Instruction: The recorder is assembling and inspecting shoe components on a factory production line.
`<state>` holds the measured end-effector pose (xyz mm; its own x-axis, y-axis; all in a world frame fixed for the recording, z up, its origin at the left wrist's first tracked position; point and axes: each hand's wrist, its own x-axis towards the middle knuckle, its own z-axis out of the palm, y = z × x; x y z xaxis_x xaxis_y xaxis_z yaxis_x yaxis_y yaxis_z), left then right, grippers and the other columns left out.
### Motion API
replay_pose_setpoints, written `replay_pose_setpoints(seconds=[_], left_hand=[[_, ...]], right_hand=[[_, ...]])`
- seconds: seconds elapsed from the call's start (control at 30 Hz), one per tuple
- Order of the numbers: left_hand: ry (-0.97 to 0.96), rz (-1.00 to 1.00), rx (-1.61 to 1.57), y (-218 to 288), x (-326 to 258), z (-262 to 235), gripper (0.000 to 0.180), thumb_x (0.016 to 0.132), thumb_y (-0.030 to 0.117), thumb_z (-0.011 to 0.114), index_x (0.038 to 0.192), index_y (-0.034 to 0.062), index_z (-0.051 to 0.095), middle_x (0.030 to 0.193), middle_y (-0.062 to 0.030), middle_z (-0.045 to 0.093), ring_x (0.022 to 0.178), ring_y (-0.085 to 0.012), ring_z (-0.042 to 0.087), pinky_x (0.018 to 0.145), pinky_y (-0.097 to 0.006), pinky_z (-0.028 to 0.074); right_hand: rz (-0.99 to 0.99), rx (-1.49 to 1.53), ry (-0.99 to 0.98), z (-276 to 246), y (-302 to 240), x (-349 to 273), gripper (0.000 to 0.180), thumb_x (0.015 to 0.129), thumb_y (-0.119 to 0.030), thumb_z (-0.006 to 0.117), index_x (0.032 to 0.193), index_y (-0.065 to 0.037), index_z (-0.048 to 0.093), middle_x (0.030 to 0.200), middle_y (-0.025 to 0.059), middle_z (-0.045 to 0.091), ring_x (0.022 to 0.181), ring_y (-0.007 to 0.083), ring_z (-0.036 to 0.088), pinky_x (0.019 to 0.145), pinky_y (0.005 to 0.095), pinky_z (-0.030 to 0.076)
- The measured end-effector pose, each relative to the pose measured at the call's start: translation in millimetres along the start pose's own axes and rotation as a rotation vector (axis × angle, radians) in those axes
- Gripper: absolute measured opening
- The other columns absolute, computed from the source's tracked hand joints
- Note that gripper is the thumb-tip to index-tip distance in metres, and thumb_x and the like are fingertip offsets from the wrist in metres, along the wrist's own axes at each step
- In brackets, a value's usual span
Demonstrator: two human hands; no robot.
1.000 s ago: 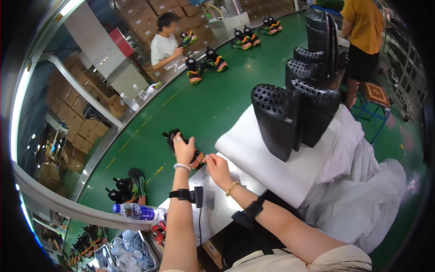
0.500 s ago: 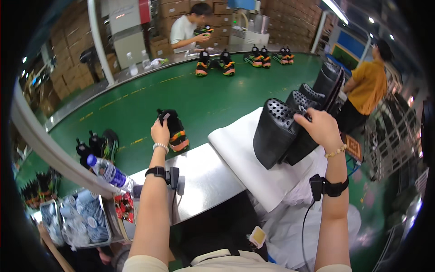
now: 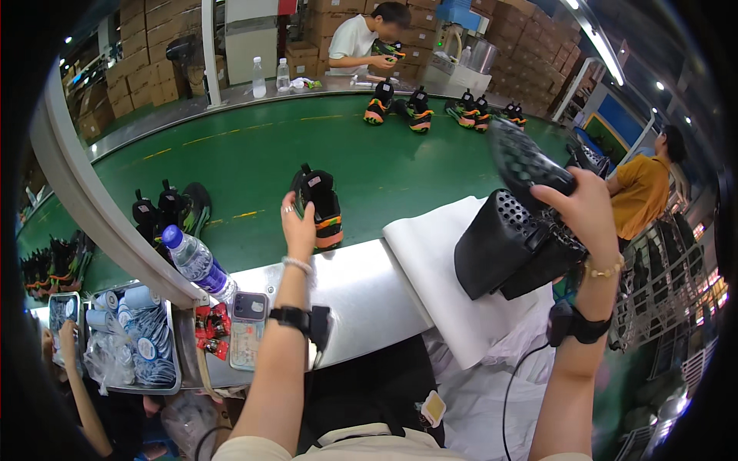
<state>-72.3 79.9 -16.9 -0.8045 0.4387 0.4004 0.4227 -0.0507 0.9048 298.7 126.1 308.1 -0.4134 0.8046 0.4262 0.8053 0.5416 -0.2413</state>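
In my right hand (image 3: 583,206) is a black perforated insole (image 3: 524,154), pinched at one end and tilted above the other insoles. Below it, black insoles (image 3: 492,250) stand nested in upright stacks, their dotted ends facing up. The stacks rest on a white sheet (image 3: 434,257). My left hand (image 3: 297,230) is open, thumb and fingers apart, right beside a black sports shoe (image 3: 326,206) with an orange and green sole. The shoe stands at the near edge of the green belt; whether my fingertips touch it I cannot tell.
A bottle (image 3: 201,265), a phone (image 3: 248,338), red packets (image 3: 213,330) and a tray of blue-grey spools (image 3: 178,369) lie left. More shoes (image 3: 419,111) sit across the green belt (image 3: 254,177). A person (image 3: 361,46) handles a shoe opposite; another (image 3: 649,180) stands right.
My right hand has lifted an insole off the stacks. My left hand has loosened from the shoe's top and opened beside it. The whole view has shifted.
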Motion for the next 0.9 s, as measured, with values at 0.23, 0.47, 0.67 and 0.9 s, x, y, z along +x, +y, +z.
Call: replay_pose_setpoints(seconds=[0.23,0.47,0.67,0.9], left_hand=[[0.025,-0.038,-0.139,20.5,-44.8,-3.2,0.052,0.076,-0.002,0.052,0.126,0.004,0.038,0.119,-0.0202,0.05,0.1,-0.034,0.057,0.09,-0.04,0.043],[0.037,-0.096,-0.051,21.4,-52.4,-4.2,0.06,0.073,-0.002,0.053,0.128,0.0081,0.033,0.137,-0.0231,0.04,0.09,-0.039,0.061,0.083,-0.044,0.047],[0.01,-0.043,0.013,32.0,-54.5,-1.9,0.046,0.076,0.003,0.055,0.121,0.0049,0.045,0.145,-0.0205,0.032,0.085,-0.0382,0.064,0.075,-0.043,0.051],[-0.013,-0.133,-0.029,24.0,-51.9,-5.1,0.036,0.073,0.001,0.058,0.109,0.0035,0.054,0.147,-0.0184,0.032,0.09,-0.0336,0.066,0.073,-0.036,0.054]], right_hand=[[-0.218,0.075,-0.75,176.3,-140.0,72.2,0.05,0.065,-0.043,0.081,0.061,0.003,0.062,0.052,0.0096,0.055,0.042,0.0189,0.051,0.044,0.0327,0.041],[0.014,0.072,-0.606,317.4,-191.7,76.7,0.051,0.057,-0.042,0.082,0.09,-0.004,0.072,0.087,0.0119,0.071,0.082,0.0227,0.07,0.076,0.0317,0.055],[0.08,0.065,-0.492,367.5,-210.1,57.2,0.031,0.067,-0.032,0.073,0.088,-0.01,0.072,0.092,0.0104,0.07,0.089,0.026,0.069,0.078,0.0353,0.055],[-0.039,0.175,-0.803,378.7,-197.2,75.9,0.036,0.068,-0.031,0.069,0.089,-0.002,0.071,0.092,0.0164,0.069,0.089,0.0295,0.068,0.078,0.0355,0.055]])
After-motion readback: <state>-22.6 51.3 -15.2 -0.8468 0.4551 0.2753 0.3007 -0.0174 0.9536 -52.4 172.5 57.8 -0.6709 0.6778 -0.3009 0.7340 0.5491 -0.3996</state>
